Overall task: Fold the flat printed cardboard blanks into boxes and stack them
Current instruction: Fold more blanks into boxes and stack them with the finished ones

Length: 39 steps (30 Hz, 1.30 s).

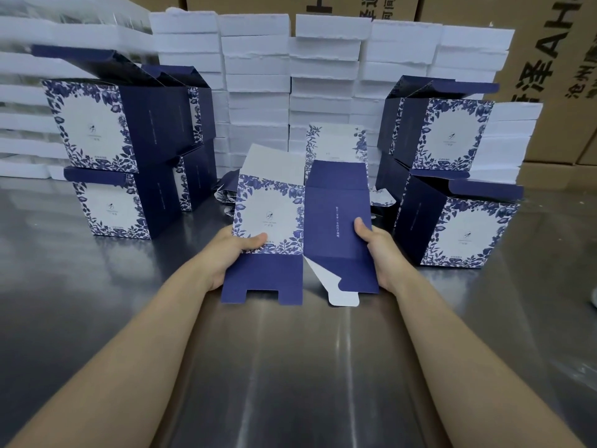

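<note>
Fingers of both hands hidden behind blank [300,227]; only thumbs show. Small print on blank too fine to read. Brown cartons [549,59] at back cut off by frame. L hand [232,257] grips blank's left edge, thumb on floral panel. R hand [378,250] grips right edge, thumb on navy panel. Blank held upright above bench [290,367] centre, half-opened. Folded boxes stacked near bench's left [119,150] & right [452,176] edges; white foam slabs [323,76] behind.
</note>
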Tool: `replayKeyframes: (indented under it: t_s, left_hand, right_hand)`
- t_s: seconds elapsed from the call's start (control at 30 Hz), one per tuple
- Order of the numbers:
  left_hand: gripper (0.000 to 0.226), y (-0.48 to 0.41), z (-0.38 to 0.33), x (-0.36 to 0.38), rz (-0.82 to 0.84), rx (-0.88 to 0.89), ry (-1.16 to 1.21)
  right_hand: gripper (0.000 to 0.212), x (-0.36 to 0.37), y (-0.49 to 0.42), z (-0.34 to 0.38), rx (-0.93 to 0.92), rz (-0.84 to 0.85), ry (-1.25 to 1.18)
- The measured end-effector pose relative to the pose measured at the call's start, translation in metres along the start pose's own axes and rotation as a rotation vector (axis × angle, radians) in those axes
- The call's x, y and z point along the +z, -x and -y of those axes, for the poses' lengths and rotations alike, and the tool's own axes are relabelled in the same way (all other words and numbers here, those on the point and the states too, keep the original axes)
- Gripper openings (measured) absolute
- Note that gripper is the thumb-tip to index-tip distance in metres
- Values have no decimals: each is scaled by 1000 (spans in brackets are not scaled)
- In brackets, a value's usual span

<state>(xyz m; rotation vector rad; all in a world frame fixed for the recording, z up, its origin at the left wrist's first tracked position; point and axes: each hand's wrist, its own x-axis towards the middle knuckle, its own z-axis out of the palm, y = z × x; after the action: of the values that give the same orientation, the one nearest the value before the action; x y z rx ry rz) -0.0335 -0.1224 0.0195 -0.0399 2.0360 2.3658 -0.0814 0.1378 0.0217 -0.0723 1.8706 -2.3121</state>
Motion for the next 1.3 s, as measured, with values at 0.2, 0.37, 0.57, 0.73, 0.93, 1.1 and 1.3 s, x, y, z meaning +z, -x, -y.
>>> replayKeyframes:
  t_s: [0.2, 0.37, 0.57, 0.73, 0.93, 1.1, 1.3]
  left_hand:
    - [23, -1, -1, 3, -67, -17, 130]
    - [41, -7, -2, -1, 156, 98, 473]
    - [79, -4, 6, 18, 221, 205, -58]
    - [71, -4, 9, 28, 144, 269, -224]
    - [29, -5, 8, 27, -39, 233, -96]
    - [23, -6, 10, 27, -194, 275, -74]
    - [20, -9, 10, 25, -278, 290, -21]
  right_hand:
    - [39, 3, -2, -3, -141, -23, -58]
    - [38, 9, -4, -6, -157, 15, -23]
    - [37, 12, -2, -4, -149, 112, -29]
    - [75, 16, 6, -5, -174, 283, 4]
    - [54, 15, 3, -6, -198, 287, -28]
    - [32, 10, -1, -6, -216, 134, -101]
    - [28, 14, 0, -5, -247, -28, -95]
